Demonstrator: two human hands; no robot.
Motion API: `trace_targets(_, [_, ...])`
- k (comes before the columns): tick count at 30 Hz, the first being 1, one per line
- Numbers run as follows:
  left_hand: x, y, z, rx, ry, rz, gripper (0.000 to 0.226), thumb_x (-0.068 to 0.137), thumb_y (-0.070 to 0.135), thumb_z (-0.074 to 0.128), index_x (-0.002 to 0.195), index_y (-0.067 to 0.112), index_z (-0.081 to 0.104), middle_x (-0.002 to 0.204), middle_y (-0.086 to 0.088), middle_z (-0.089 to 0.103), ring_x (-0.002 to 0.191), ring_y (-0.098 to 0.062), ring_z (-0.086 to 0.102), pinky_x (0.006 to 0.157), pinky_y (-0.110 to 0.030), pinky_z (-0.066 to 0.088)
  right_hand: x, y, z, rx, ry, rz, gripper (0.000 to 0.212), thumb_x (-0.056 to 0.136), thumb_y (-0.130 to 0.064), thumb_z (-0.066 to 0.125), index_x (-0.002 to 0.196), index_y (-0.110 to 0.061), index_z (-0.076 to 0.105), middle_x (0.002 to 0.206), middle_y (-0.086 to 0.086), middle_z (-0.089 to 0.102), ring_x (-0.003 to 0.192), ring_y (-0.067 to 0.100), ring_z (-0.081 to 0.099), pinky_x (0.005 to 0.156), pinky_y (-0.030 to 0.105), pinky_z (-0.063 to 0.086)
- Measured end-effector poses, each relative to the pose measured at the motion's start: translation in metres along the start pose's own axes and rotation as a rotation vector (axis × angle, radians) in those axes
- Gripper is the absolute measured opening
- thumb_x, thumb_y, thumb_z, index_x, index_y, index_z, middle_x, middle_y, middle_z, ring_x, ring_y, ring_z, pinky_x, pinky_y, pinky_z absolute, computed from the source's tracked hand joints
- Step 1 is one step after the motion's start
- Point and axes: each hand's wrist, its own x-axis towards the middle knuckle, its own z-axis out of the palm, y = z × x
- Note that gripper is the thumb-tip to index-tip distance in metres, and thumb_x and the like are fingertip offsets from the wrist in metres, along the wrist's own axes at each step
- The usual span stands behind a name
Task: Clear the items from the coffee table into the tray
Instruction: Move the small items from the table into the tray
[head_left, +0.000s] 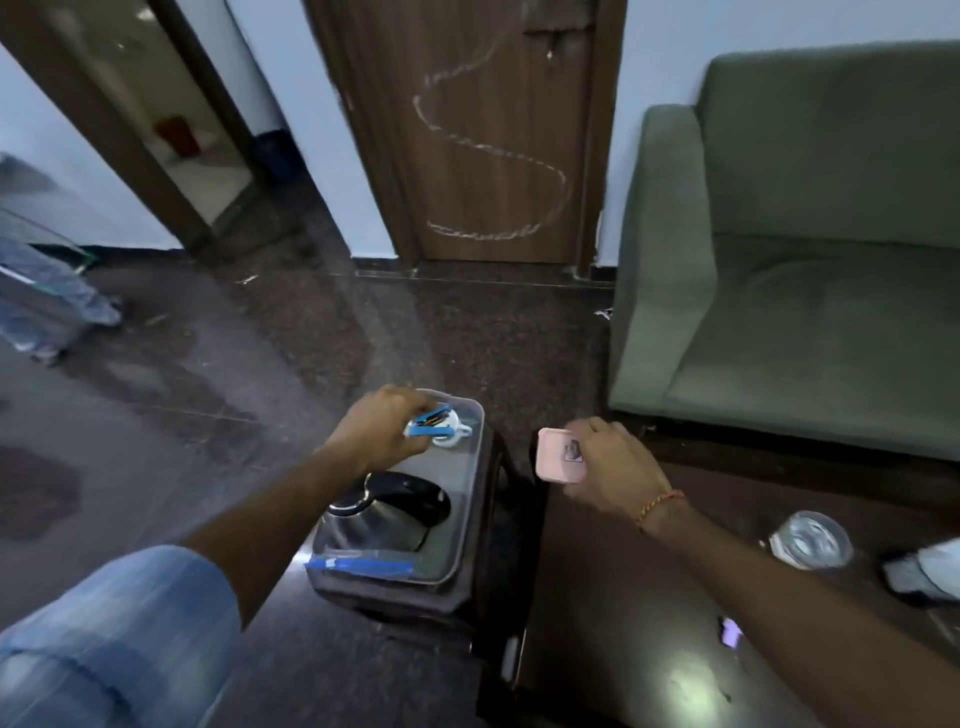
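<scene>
A clear plastic tray sits on a dark stool left of the coffee table. Inside it lie a steel kettle with a black handle and a white cup. My left hand hovers over the tray's far end and grips a blue stapler just above the cup. My right hand holds a small pink box at the table's far left corner. A glass of water stands on the table to the right.
A dark phone partly under a white object lies at the table's right edge. A small purple item sits nearer me. A green sofa stands behind the table, a wooden door straight ahead. Bare stone floor spreads left.
</scene>
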Motion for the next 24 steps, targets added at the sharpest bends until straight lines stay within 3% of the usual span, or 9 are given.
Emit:
trace_targets(4, [-0.005,-0.064,-0.006,0.041,-0.015,-0.142,0.039,0.079,0.027,0.07,0.118,0.023,0.068,0.114,-0.003,0.07,0.107,-0.027,0.062,0.088,-0.039,0.051,0.039,-0.042,0.017,0.054,-0.039,-0.032,0.065,0.065,-0.033,0.074,0.124,-0.02,0.05,0.12,0.001,0.056,0.108,0.027,0.054,0.093,0.037,0.048])
trace_targets(12, [0.033,-0.185,0.03,-0.015,-0.158,-0.19,0.035,0.079,0.028,0.072,0.113,0.028,0.07,0.111,0.002,0.071,0.1,-0.022,0.066,0.082,-0.037,0.055,0.124,-0.114,0.078,0.077,-0.131,0.035,0.068,0.07,-0.035,0.074,0.131,-0.017,0.048,0.126,0.005,0.055,0.112,0.028,0.052,0.095,0.038,0.048])
trace_targets(19, [0.053,-0.239,0.103,-0.045,-0.257,-0.114,0.032,0.077,0.029,0.073,0.109,0.03,0.069,0.103,0.002,0.071,0.092,-0.022,0.066,0.071,-0.032,0.051,0.181,-0.146,0.142,0.088,-0.231,0.088,0.069,0.069,-0.031,0.078,0.129,-0.014,0.048,0.125,0.009,0.057,0.113,0.028,0.056,0.092,0.037,0.052])
trace_targets(24, [0.062,-0.249,0.147,-0.005,-0.253,-0.008,0.039,0.082,0.031,0.07,0.121,0.03,0.064,0.115,0.006,0.068,0.11,-0.021,0.057,0.084,-0.033,0.05,0.198,-0.143,0.178,0.059,-0.258,0.088,0.065,0.069,-0.027,0.074,0.128,-0.015,0.049,0.122,0.009,0.057,0.113,0.029,0.053,0.097,0.039,0.046])
